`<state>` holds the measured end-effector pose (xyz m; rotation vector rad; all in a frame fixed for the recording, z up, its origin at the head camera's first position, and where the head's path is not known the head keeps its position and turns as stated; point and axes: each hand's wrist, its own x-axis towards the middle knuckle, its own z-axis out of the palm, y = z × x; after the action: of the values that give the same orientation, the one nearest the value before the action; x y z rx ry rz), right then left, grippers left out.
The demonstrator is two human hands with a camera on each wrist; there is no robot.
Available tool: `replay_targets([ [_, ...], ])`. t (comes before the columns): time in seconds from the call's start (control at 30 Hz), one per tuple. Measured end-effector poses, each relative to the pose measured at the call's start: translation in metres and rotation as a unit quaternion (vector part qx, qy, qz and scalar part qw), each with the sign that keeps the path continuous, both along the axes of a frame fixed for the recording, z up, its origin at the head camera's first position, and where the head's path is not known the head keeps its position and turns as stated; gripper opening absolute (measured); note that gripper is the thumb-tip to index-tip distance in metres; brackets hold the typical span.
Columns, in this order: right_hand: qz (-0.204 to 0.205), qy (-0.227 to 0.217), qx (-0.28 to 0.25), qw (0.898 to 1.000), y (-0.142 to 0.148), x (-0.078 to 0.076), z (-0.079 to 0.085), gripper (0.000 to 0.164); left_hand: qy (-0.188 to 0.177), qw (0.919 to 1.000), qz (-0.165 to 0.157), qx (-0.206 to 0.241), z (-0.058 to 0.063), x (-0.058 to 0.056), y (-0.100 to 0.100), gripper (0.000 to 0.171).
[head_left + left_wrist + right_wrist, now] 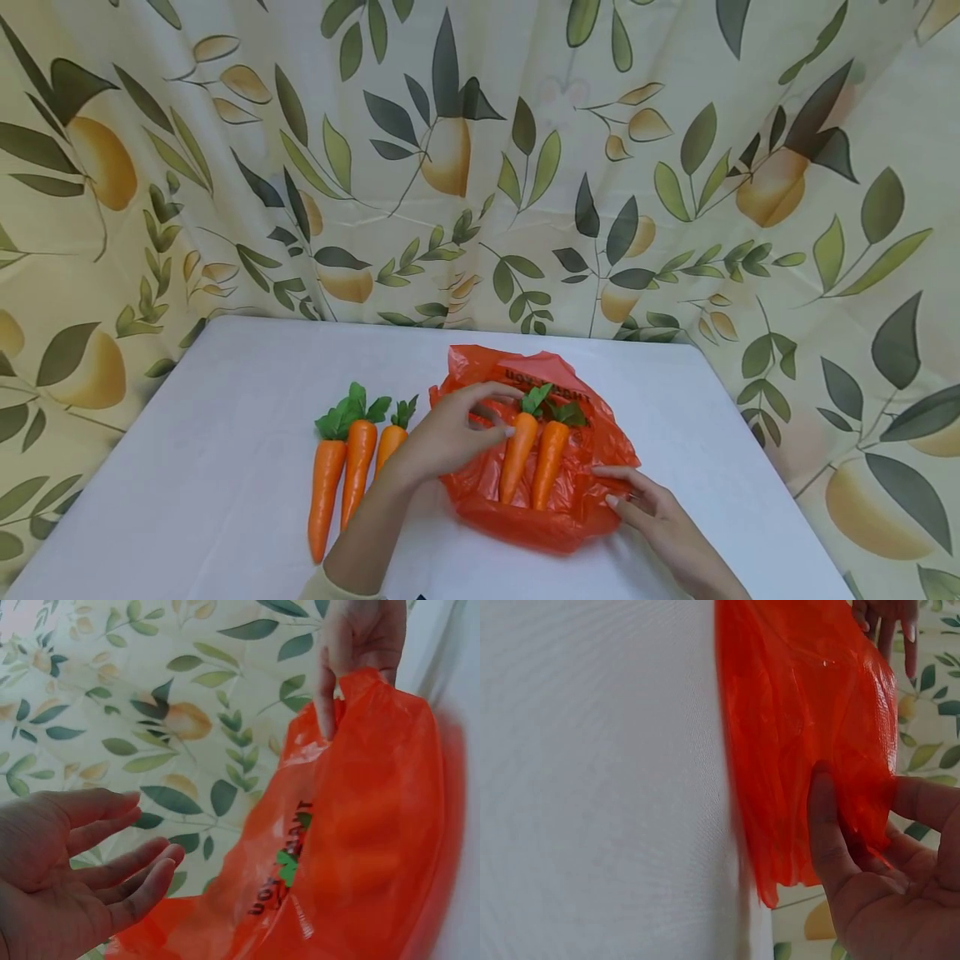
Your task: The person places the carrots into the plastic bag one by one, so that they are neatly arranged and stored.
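A red plastic bag (480, 517) with dark print lies spread on the table, and two orange carrots (551, 458) with green tops rest on it. Above the bag's left side is my left hand (457, 429), its fingertips beside the left one of these carrots (519, 458). In the left wrist view the left hand (82, 862) has its fingers loosely bent and apart, holding nothing. My right hand (889, 877) pinches the bag's edge (802, 735) between thumb and fingers at its right side. The bag's wall hides the carrots from both wrist views.
Left of the bag, several more carrots (326, 492) lie side by side on the white table (225, 433), partly covered by my left forearm. A curtain (480, 167) printed with leaves and fruit hangs behind the table and at both sides.
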<state>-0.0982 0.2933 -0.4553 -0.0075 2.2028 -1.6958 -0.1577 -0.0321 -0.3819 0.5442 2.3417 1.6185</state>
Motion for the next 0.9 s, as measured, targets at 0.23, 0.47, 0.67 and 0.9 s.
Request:
replay_targets([
  [0.23, 0.004, 0.002, 0.0, 1.0, 0.002, 0.0, -0.001, 0.044, 0.052, 0.9986, 0.01, 0.005, 0.003, 0.002, -0.017, 0.035],
  [0.47, 0.009, 0.007, 0.001, 1.0, 0.002, -0.001, -0.002, 0.045, 0.041, 0.9975, 0.047, 0.031, 0.001, 0.009, -0.042, 0.036],
  [0.67, 0.015, 0.013, -0.002, 1.0, 0.0, -0.001, -0.002, 0.045, 0.021, 0.993, 0.11, 0.037, -0.002, 0.013, -0.067, 0.039],
  [0.9, 0.011, 0.015, -0.003, 1.0, -0.001, 0.0, -0.003, 0.044, 0.003, 0.99, 0.138, 0.029, -0.005, 0.019, -0.092, 0.035],
])
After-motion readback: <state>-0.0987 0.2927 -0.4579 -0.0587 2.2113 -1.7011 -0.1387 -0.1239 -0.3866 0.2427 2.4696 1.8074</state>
